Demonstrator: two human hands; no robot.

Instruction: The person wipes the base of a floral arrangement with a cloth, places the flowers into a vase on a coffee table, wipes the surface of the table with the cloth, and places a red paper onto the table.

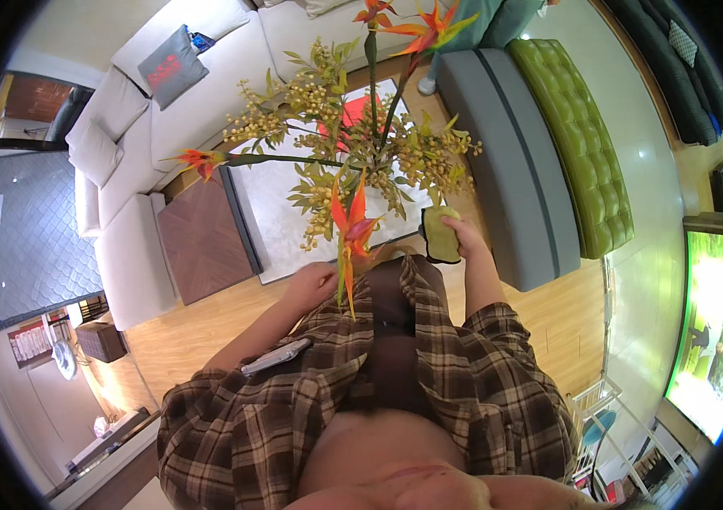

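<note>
My right hand (468, 237) grips a folded yellow-green cloth (442, 237) with dark edging, beside the low white-topped table (278, 210). In front of me rises an arrangement of artificial flowers, with olive-coloured berry sprays (320, 92) and orange bird-of-paradise blooms (354, 226). The lowest bloom hangs close to my left hand (310, 287). That hand's fingers are curled, and petals partly cover its fingertips, so I cannot tell whether it holds anything. Leaves hide the base of the arrangement. A red item (355, 111) shows on the table behind the stems.
A long grey bench seat (508, 166) and a tufted green cushion (581, 146) stand to my right. A brown wooden table section (205, 239) adjoins the white top. The pale sofa (208, 105) curves behind. Another person's legs (495, 22) are at the far end. A lit screen (712, 325) is at right.
</note>
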